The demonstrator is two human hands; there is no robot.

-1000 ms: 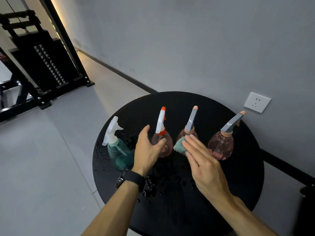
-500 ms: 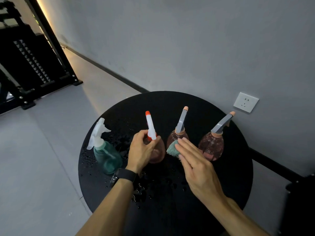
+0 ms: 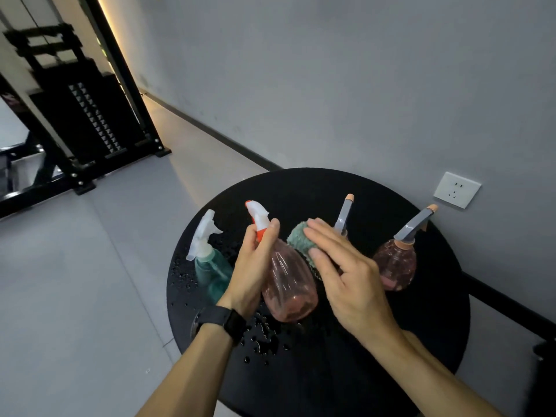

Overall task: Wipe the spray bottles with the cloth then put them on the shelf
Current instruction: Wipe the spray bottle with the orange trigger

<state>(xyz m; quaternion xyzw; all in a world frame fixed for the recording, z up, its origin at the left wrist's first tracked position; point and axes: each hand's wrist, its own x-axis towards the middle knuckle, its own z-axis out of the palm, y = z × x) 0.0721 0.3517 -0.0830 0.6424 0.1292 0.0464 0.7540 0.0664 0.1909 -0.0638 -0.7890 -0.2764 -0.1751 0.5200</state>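
We hold the pink spray bottle (image 3: 288,284) with the orange-and-white trigger head by its neck in our left hand (image 3: 251,269), fingers and thumb curled round the collar, and tip it up off the round black bench (image 3: 421,341) so its belly faces our right hand (image 3: 346,275). That grip, we judge, frees the whole side of the bottle for wiping while the nozzle points away from us. Our right hand presses the teal cloth (image 3: 301,243) against the bottle's shoulder with fingers flat and together, the cloth bunched beneath them; a flat palm seems meant to spread the cloth over the curved plastic. We count four spray bottles in all: the one in hand, a teal bottle (image 3: 210,272) with a white head standing just left of it, a pink bottle with a grey nozzle (image 3: 344,215) largely hidden behind our right hand, and another grey-nozzled pink bottle (image 3: 395,267) standing at the right, near the wall socket (image 3: 456,190). There is one cloth. Water beads (image 3: 261,341) scatter the bench near our left wrist, which wears a dark watch (image 3: 222,322). A black frame (image 3: 84,124) stands at upper left; we cannot tell whether it is the shelf.
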